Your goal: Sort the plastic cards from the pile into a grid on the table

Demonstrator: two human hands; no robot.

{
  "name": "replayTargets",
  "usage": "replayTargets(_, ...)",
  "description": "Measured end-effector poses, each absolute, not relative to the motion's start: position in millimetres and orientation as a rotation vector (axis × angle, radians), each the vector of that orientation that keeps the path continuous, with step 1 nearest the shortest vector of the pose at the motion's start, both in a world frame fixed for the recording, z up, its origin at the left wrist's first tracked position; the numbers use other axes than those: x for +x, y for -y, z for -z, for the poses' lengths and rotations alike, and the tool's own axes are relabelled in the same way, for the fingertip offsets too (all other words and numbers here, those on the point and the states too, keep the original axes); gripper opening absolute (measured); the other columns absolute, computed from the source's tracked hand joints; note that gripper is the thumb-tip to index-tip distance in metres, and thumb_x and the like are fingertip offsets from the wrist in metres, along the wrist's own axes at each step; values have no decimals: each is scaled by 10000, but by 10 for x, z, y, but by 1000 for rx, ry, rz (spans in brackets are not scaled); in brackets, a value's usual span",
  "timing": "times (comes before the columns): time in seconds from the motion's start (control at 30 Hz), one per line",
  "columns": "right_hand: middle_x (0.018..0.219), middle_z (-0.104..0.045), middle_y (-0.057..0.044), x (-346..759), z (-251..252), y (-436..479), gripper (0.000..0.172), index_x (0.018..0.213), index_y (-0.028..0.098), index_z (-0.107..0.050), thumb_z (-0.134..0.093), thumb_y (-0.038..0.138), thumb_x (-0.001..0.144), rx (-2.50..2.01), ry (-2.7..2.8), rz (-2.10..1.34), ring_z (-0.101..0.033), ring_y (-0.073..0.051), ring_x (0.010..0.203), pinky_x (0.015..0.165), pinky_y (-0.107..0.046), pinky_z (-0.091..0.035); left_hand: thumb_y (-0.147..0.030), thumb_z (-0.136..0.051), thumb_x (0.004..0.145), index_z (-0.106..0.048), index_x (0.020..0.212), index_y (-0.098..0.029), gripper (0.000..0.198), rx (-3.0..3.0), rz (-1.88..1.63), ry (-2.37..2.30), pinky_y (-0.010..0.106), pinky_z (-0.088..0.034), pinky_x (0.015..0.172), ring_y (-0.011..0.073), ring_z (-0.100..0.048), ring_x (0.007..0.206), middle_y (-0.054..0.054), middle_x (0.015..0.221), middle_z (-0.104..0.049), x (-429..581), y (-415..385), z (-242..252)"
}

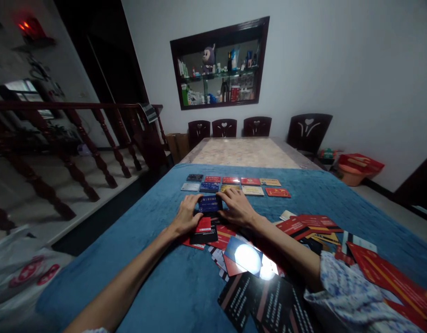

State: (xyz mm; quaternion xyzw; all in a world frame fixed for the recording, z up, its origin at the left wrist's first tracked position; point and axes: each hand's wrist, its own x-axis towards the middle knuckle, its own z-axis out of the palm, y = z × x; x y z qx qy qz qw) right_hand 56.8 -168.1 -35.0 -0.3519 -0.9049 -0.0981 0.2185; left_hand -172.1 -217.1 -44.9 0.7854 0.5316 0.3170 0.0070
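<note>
A dark blue card (210, 203) lies on the blue cloth (157, 273), held at its two short ends. My left hand (187, 214) pinches its left end and my right hand (238, 208) pinches its right end. Just beyond it, two rows of cards (234, 185) lie flat side by side: dark, red, yellow and pale ones. Below my hands a loose pile of red and black cards (216, 236) spreads toward me, one glossy card (246, 256) throwing back a bright glare.
More red and black cards (338, 236) lie scattered to the right under my forearm. The bare marble tabletop (244, 152) extends past the cloth to several dark chairs (258, 126). A wooden railing (95, 138) runs at the left, a red box (359, 166) stands at the right.
</note>
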Motion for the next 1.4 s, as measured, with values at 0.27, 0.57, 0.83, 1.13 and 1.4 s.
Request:
replayTargets(0.27,1282,-587,-177,529,234,1648,530,1319,146,-553,-619,431,877,-1061,2610,230,-463,-318,1193,936,-435,-366,-110,-641,777,-527,1291,-187,532,2528,-679,-1721,497,-424,1021,312,-457,1265,123,1335,-542,-1753,2042,264)
replayTargets(0.57,1291,-566,-187,414,-46,1416,567,1320,162,-547,-652,460,850,-1259,2720,209,-470,-337,1191,919,-440,-398,-115,-654,785,-522,1341,-232,583,2599,-422,-1800,512,-377,1038,298,-459,1237,102,1326,-556,-1751,1719,17)
replayTargets(0.83,1292,-607,-170,283,-133,1114,504,1273,193,-588,-662,426,832,-1398,2740,158,-487,-350,1215,933,-485,-433,-157,-671,793,-534,1345,-240,574,2570,-166,-1883,508,-380,988,323,-420,1260,116,1303,-552,-1706,1356,-126)
replayTargets(1.13,1316,-618,-181,140,-166,854,501,1252,188,-618,-664,425,813,-1507,2784,100,-481,-369,1241,974,-540,-427,-220,-660,773,-575,1315,-258,550,2534,45,-1919,547,-376,979,354,-412,1254,131,1327,-560,-1732,984,-96)
replayTargets(1.4,1328,-625,-171,35,-171,640,483,1230,200,-654,-660,415,798,-1578,2832,85,-471,-376,1275,997,-582,-403,-229,-676,733,-610,1259,-265,532,2468,151,-1910,579,-385,987,379,-436,1256,132,1277,-610,-1722,753,-85)
